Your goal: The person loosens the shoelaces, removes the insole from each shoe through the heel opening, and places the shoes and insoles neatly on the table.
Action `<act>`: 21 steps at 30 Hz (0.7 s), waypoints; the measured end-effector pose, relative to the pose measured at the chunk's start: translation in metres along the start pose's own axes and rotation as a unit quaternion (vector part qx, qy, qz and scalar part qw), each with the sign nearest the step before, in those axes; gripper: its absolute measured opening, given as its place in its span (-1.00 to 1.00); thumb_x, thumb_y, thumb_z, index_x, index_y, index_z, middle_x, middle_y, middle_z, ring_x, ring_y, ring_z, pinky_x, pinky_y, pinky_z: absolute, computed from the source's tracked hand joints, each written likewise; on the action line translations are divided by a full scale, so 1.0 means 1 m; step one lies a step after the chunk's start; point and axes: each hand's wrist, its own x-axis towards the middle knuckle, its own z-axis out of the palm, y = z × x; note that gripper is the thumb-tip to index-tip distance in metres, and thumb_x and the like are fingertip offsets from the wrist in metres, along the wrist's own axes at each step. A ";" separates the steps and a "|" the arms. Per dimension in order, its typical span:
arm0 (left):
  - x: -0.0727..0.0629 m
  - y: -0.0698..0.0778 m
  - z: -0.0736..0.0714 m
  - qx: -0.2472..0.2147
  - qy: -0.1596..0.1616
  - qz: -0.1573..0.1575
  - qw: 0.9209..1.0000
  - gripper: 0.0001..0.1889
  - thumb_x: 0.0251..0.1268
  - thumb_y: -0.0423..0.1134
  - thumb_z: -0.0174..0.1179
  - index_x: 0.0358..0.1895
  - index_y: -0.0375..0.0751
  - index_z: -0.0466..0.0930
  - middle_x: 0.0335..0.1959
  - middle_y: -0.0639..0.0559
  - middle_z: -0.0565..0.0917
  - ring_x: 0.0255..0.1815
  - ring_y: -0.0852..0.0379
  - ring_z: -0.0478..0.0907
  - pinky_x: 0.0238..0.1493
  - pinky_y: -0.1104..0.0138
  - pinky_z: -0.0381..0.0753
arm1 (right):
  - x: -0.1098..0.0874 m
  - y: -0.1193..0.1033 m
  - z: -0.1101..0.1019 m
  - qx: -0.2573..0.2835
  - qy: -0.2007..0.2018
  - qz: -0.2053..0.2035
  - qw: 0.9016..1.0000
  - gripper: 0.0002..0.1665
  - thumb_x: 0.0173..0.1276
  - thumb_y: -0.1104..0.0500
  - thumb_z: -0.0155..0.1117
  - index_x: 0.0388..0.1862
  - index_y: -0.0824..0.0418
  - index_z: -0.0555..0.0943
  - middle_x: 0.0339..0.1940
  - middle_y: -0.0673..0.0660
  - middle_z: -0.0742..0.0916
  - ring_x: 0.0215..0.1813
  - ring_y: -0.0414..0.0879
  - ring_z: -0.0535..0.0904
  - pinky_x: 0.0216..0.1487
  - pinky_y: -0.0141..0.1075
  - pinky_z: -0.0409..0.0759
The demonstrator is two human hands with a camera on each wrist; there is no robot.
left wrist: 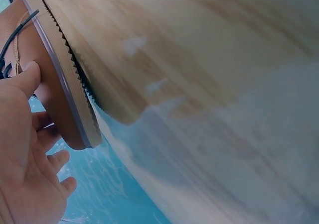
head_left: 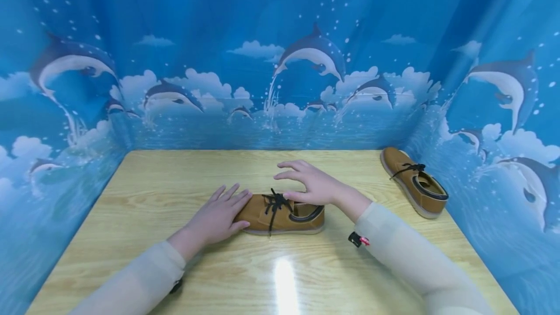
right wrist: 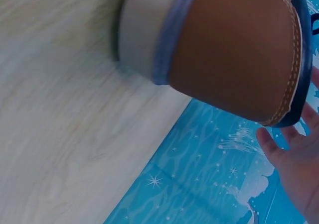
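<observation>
A brown lace-up shoe point(head_left: 280, 218) with black laces point(head_left: 276, 201) sits on the wooden table, toe toward the left. My left hand point(head_left: 218, 215) rests at its toe, fingers spread and fairly straight. In the left wrist view, the left thumb point(left wrist: 31, 78) touches the shoe's side near the lace. Over the shoe's opening and tongue is my right hand point(head_left: 317, 183), fingers spread and loosely bent, with nothing between them. Its thumb overlaps the lace area in the head view. The right wrist view has the shoe's heel point(right wrist: 229, 50) close up, with right fingertips near the collar.
A matching brown shoe point(head_left: 411, 181) lies at the table's far right edge, toe pointing to the back. Behind and on both sides hangs a blue dolphin-print curtain point(head_left: 210, 125), close to the edges of the pale wooden table point(head_left: 144, 183).
</observation>
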 end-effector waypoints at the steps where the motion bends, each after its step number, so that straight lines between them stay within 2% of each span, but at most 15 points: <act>1: 0.000 0.000 0.000 0.000 -0.002 -0.002 1.000 -0.21 0.46 0.27 0.01 0.55 -0.19 0.20 0.52 -0.09 0.31 0.58 -0.19 0.05 0.56 -0.12 -0.06 | 0.004 0.000 -0.001 0.009 -0.001 0.003 1.000 -0.31 0.51 -0.36 -0.02 0.42 -0.02 0.48 0.57 0.08 0.32 0.57 0.09 0.15 0.47 0.18 0.22; 4: -0.001 -0.001 0.001 -0.001 -0.004 -0.004 1.000 -0.20 0.46 0.28 0.00 0.55 -0.18 0.19 0.52 -0.09 0.30 0.59 -0.19 0.03 0.56 -0.12 -0.07 | 0.013 -0.001 -0.002 0.021 -0.005 0.009 1.000 -0.40 0.51 -0.31 0.03 0.35 -0.06 0.55 0.57 0.05 0.31 0.58 0.08 0.13 0.48 0.18 0.18; 11: 0.000 -0.002 0.003 0.001 0.000 -0.001 1.000 -0.20 0.46 0.29 -0.01 0.55 -0.19 0.20 0.53 -0.08 0.30 0.58 -0.19 0.05 0.56 -0.12 -0.07 | 0.028 -0.002 0.001 0.010 -0.018 0.015 1.000 -0.46 0.49 -0.34 0.04 0.22 -0.11 0.65 0.57 0.02 0.31 0.58 0.06 0.11 0.52 0.17 0.09; 15: 0.001 -0.002 0.004 0.005 0.002 0.002 1.000 -0.20 0.46 0.28 0.00 0.55 -0.19 0.20 0.52 -0.09 0.30 0.58 -0.20 0.05 0.56 -0.13 -0.06 | 0.033 -0.002 0.003 0.007 -0.026 0.029 0.999 -0.58 0.48 -0.20 0.18 0.19 -0.12 0.68 0.60 0.04 0.27 0.61 0.12 0.03 0.53 0.22 -0.01; 21: 0.000 -0.002 0.003 0.007 -0.001 0.000 1.000 -0.20 0.46 0.29 -0.01 0.55 -0.18 0.19 0.53 -0.09 0.29 0.59 -0.19 0.04 0.56 -0.12 -0.06 | 0.040 -0.007 0.003 -0.010 -0.045 0.045 0.998 -0.49 0.43 -0.32 0.15 0.21 -0.16 0.67 0.65 -0.04 0.15 0.64 0.13 -0.16 0.53 0.27 -0.19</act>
